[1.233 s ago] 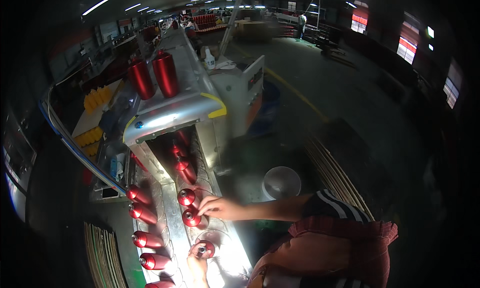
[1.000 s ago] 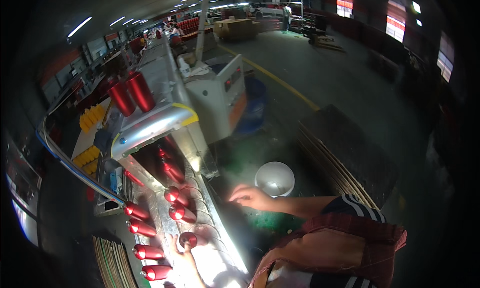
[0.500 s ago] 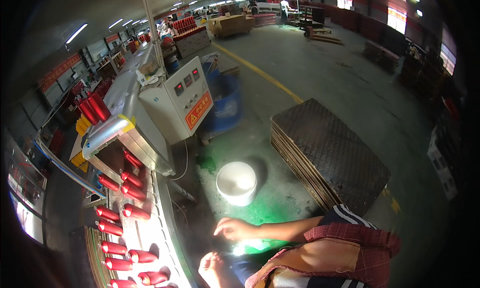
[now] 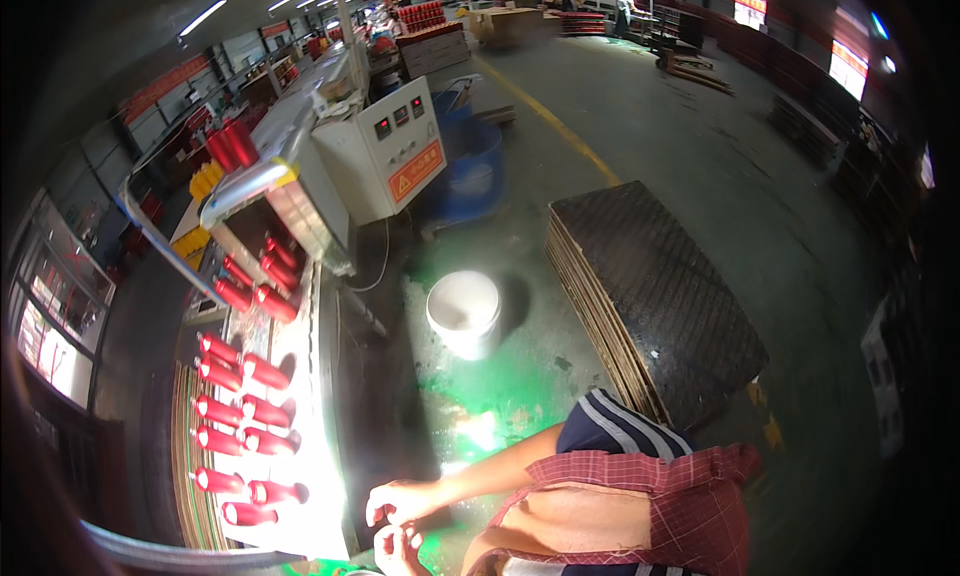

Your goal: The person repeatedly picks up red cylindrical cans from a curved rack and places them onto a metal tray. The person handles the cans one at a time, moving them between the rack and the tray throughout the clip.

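Observation:
My right hand [image 4: 405,501] hangs beside the near side of the bright conveyor [image 4: 318,406], fingers loosely bent and apart, with nothing visible in it. Just below it, my left hand [image 4: 398,550] has its fingers curled in; whatever they may hold is hidden. The two hands almost meet. On the conveyor several glossy red bottle-shaped cylinders [image 4: 268,443] lie in two rough rows, small metal tips pointing left. More red cylinders [image 4: 277,304] lie at the mouth of the metal tunnel machine [image 4: 325,221]. Neither hand touches a cylinder.
A white bucket [image 4: 463,313] stands on the floor, with a stack of dark boards [image 4: 650,286] to its right. Behind are a control box [image 4: 385,156] and a blue tub [image 4: 470,181]. Red cylinders [image 4: 232,144] stand atop the machine. A curved metal tube [image 4: 180,553] crosses the lower left.
The view has shifted, so the scene sits further right and the near floor higher. My hands have come closer together, nearer the conveyor's edge. The right fingers now bend downward.

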### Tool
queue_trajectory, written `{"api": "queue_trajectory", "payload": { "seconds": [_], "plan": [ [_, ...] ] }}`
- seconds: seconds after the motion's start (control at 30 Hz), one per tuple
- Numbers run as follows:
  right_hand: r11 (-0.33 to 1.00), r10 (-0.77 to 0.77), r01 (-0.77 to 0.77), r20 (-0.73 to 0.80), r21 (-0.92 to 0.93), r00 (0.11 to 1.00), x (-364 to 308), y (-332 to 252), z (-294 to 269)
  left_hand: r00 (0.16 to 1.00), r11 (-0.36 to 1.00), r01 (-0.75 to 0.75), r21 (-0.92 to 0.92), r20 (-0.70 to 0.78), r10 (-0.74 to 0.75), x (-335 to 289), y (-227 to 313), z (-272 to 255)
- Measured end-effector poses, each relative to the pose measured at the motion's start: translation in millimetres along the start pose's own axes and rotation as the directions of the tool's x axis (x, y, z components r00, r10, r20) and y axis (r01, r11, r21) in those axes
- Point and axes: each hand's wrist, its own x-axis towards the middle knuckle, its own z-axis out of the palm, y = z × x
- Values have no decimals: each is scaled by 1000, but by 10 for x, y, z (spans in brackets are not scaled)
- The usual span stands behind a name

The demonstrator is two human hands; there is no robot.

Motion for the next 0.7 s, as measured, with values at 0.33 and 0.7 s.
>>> {"api": "queue_trajectory", "payload": {
  "seconds": [0.33,0.7],
  "plan": [
    [988,142,-153,315,10,938,-214,-301,2576,977,934,-29,-355,-207,-48,-1949,-690,-1607],
    [975,208,-218,491,-38,846,-286,-206,3271,983,946,-22,-323,-180,-39,-2594,-1379,-2153]
  ]
}}
